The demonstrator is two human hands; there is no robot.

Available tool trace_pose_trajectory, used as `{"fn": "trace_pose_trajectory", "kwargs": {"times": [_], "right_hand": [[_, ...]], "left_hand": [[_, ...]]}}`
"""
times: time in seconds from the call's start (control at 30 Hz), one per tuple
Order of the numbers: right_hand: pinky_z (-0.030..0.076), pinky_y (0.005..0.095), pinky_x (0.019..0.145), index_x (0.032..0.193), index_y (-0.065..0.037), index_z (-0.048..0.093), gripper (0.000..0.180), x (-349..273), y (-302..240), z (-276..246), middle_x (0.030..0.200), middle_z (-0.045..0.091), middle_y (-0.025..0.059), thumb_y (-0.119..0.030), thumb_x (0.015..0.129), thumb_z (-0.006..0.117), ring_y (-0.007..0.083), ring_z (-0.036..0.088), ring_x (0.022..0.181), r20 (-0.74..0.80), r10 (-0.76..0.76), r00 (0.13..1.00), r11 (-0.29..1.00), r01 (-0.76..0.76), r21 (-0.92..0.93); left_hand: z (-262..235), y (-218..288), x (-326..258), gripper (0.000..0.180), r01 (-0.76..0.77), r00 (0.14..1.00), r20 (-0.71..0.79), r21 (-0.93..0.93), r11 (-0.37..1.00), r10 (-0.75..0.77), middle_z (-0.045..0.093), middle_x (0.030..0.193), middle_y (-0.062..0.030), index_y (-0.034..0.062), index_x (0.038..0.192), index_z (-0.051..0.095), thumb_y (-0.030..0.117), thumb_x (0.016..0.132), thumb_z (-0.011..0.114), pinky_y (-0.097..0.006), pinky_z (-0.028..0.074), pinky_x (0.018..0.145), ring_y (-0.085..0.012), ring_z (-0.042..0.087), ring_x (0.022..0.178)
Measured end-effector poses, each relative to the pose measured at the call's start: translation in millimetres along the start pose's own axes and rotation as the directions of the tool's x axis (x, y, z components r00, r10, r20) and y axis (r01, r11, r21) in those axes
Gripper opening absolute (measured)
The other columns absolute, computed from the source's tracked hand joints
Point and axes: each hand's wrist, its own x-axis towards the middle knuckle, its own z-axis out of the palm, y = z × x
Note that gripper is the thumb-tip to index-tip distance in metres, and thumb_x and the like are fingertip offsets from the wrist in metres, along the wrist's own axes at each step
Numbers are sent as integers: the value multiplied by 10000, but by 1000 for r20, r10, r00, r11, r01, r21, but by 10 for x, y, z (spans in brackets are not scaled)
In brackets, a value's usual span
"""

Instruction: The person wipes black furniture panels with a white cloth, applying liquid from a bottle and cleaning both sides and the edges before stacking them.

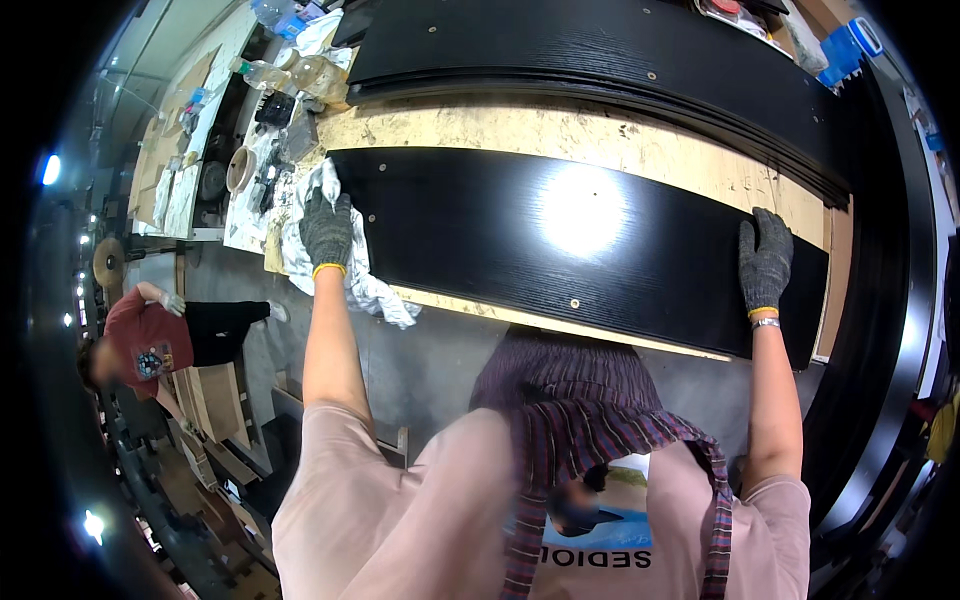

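A long black wood-grain panel (470, 230) with several small round metal fittings lies across the pale workbench in front of me, a lamp glaring on its middle. My left hand (327, 235), in a grey knit glove with a yellow cuff, is at the panel's left end. It grips a crumpled white cloth (372, 297), which pokes out above the fingers and trails below them over the bench edge. Near the right end, my right hand (767, 262), in a matching glove, lies flat on the panel with fingers stretched toward the far edge.
Behind the panel is a stack of black boards (560, 50). Bottles (318, 77), a round cup (240, 168) and rags crowd the bench's left corner. A blue container (848, 50) stands at far right. Another person (150, 340) in a red shirt stands off to the left.
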Motion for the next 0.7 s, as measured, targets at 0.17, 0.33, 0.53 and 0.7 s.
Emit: {"fn": "trace_pose_trajectory", "kwargs": {"times": [0.17,0.33,0.53,0.7], "right_hand": [[422,463,1080,1169,-44,695,315,-11,83,39,1226,678,172,-259,941,663,358,585,1207,14,-2,1000,1000,2,-9],[412,461,1091,1194,-42,683,323,-26,75,31,1231,673,178,-244,942,659,360,581,1214,32,15,999,1000,-15,5],[412,462,1094,1188,-42,685,319,-33,82,54,1235,671,179,-246,943,658,359,583,1214,47,13,999,1000,-12,-19],[428,467,1073,1171,-47,694,316,-46,86,49,1191,688,177,-259,940,659,360,603,1175,14,3,1000,999,-3,-52]], "left_hand": [[343,789,-166,552,-299,954,96,260,918,283,467,1517,-134,183,1514,436,409,1011,465,-566,296,1149,-318,423,1407],[23,359,282,623,-9,988,154,-1,1000,9,391,1589,-117,167,1554,372,442,1007,493,-532,286,1162,-293,386,1444],[90,1173,-90,703,-316,945,136,152,936,297,343,1577,-216,106,1546,343,433,963,559,-557,213,1189,-370,330,1454],[-307,3156,-1247,564,-751,612,-154,-421,509,776,449,1537,-111,94,1447,508,243,904,536,-560,145,1238,-303,365,1453]]}}
